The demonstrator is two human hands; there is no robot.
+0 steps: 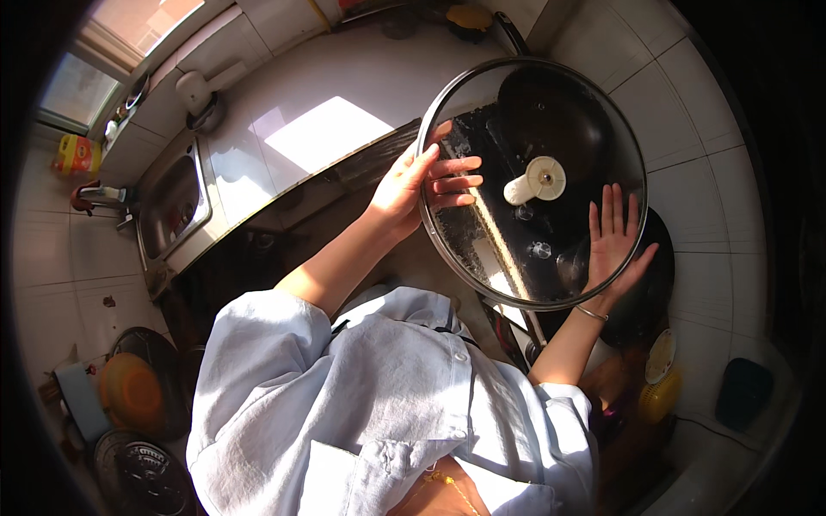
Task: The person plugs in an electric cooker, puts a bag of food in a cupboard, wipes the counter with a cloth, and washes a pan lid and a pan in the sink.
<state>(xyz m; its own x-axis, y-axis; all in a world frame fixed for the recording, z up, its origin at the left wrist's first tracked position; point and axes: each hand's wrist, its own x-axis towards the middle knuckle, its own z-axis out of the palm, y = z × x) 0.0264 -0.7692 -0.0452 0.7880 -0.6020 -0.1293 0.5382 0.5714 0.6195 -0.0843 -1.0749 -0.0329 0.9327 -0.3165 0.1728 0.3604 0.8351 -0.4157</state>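
Note:
A large round glass pot lid [477, 258] with a metal rim and a cream-coloured knob [545, 179] is held up in front of me, tilted. My left hand [413, 184] grips its left edge, thumb at the rim and fingers showing through the glass. Behind the right side of the lid, my right hand [616, 248] lies flat, palm up, fingers straight and thumb spread past the rim. Whether that palm touches the glass I cannot tell. Through the lid show a dark pan [555, 122] and a black stove surface [471, 138].
A white countertop [310, 77] runs along the back to a steel sink [171, 200] with a faucet [97, 193] at left. Beyond the right hand sits a dark wok [648, 290] by the tiled wall [703, 213]. An orange bowl [132, 393] stands lower left, a yellow basket [658, 396] lower right.

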